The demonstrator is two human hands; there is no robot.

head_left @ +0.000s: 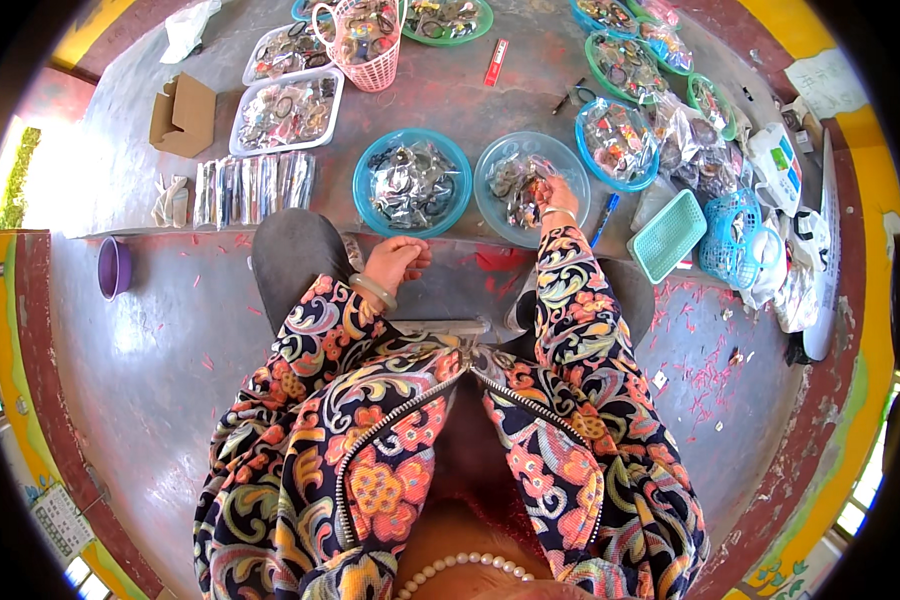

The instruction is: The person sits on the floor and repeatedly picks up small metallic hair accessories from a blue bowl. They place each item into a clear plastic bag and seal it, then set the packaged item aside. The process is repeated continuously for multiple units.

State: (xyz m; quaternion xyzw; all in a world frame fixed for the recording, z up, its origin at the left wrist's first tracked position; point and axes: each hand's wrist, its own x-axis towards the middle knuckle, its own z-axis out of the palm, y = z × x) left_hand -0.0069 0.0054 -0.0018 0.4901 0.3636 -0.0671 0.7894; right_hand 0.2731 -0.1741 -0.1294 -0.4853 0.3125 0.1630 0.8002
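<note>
My right hand point(562, 197), with a bangle at its wrist, reaches into a pale translucent blue basin point(490, 222). Its fingers are closed on a small plastic packet among the mixed colourful packets point(518, 180) there; the fingertips partly hide it. Nearer to me, my left hand point(395, 264) hovers over my knee, fingers loosely curled together with nothing showing in them. Just beyond it sits a blue basin point(363, 215) filled with clear packets of dark bands point(415, 185).
Left on the table are a row of packets point(255, 188), a cardboard box point(182, 115) and white trays point(238, 140). A pink basket point(372, 72) stands behind. To the right lie a blue marker point(604, 220), a green basket point(667, 237) and more filled basins point(618, 183). A purple bucket point(115, 268) is at left.
</note>
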